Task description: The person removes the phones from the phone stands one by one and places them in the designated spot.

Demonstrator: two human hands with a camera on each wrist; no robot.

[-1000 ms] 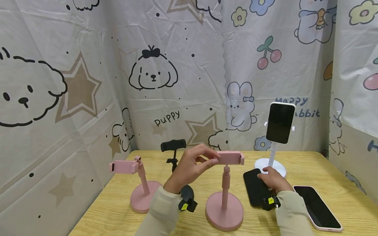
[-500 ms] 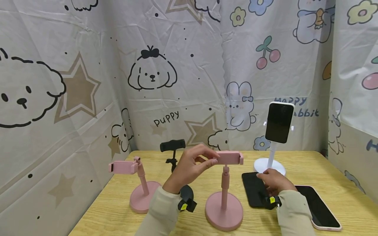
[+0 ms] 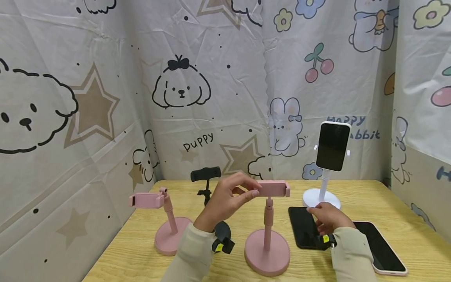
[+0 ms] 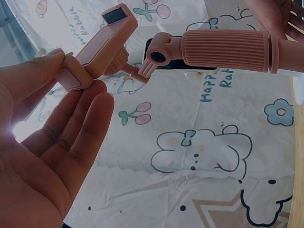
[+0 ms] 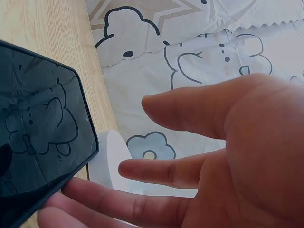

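Note:
In the head view my left hand (image 3: pixel 225 199) pinches the left end of the clamp (image 3: pixel 274 189) on a pink phone stand (image 3: pixel 267 239). The left wrist view has thumb and fingertips on that clamp's end piece (image 4: pixel 76 76), its jaws holding no phone. A black smartphone (image 3: pixel 302 227) lies screen up right of this stand. Over the phone's right side is my right hand (image 3: pixel 331 217). Up close in the right wrist view, its thumb and index finger stand free, while lower fingertips meet the edge of the phone (image 5: pixel 42 118).
Behind my right hand, a white stand (image 3: pixel 322 192) carries an upright phone (image 3: pixel 332 147). Another phone (image 3: pixel 384 252) with a pale edge lies at right. A second pink stand (image 3: pixel 146 200) and a black stand (image 3: pixel 206 173) are on the left of the wooden table (image 3: pixel 123 250).
The black smartphone has come down flat on the table, slightly nearer me. My right hand has loosened from it and shifted slightly right. My left hand keeps its pinch on the clamp.

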